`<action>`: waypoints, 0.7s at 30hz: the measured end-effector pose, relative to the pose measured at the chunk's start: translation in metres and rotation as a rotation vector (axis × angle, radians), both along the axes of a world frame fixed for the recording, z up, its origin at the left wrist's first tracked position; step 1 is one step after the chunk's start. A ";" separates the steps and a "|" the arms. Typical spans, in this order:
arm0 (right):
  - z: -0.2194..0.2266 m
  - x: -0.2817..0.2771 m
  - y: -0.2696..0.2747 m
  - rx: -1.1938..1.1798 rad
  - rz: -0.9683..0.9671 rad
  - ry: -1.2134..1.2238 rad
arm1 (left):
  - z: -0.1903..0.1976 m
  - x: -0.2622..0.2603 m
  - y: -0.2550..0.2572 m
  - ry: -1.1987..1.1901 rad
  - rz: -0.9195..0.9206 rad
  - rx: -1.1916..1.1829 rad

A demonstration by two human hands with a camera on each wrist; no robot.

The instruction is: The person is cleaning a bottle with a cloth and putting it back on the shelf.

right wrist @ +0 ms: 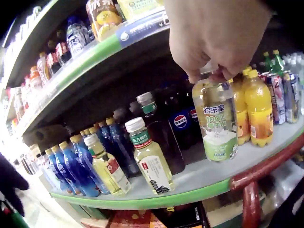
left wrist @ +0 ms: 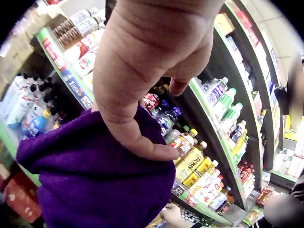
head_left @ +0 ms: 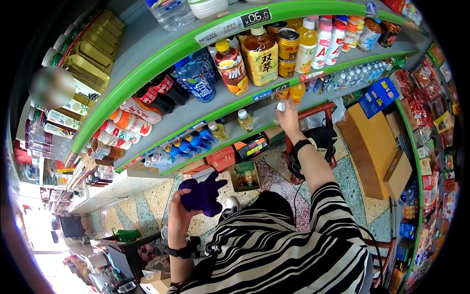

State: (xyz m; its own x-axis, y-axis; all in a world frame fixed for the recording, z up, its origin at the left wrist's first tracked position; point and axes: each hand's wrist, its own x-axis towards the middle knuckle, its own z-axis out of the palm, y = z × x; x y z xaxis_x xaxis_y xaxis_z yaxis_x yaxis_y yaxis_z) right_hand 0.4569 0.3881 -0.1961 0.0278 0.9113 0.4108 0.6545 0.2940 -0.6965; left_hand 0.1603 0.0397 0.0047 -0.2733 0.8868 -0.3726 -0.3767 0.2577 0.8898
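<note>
My right hand (head_left: 290, 120) reaches to the lower shelf and grips a coconut water bottle (right wrist: 219, 126) by its cap, fingers curled round the top. The bottle is clear with a green and white label and stands upright near the shelf's front edge. Beside it in the right wrist view are two tilted tea bottles (right wrist: 151, 161) with white caps, dark Pepsi bottles (right wrist: 179, 121) behind, and orange drink bottles (right wrist: 259, 111) on the right. My left hand (head_left: 180, 211), low and away from the shelf, holds a bunched purple cloth (left wrist: 104, 178) between thumb and fingers.
Above the right hand, the upper shelf's green edge (right wrist: 102, 52) carries price tags and rows of drinks. A dark red rail (right wrist: 266, 164) runs close to the lower shelf. Cartons (head_left: 252, 147) sit beneath it, and a brown cardboard box (head_left: 364, 152) stands on the floor to the right.
</note>
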 end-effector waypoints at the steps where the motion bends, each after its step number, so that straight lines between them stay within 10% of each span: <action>1: -0.002 0.000 0.010 0.028 0.013 -0.041 | 0.003 0.006 -0.004 -0.004 0.037 -0.011; 21: -0.071 0.022 0.090 -0.252 0.054 -0.345 | -0.012 0.055 0.015 -0.035 0.264 -0.068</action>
State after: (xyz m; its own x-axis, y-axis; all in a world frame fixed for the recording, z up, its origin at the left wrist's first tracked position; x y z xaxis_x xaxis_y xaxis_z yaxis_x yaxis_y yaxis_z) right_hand 0.4790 0.4785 -0.2673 -0.1227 0.9808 0.1517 0.8502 0.1827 -0.4937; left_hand 0.2151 0.0546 -0.0070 -0.4774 0.7595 -0.4419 -0.4693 0.2048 0.8590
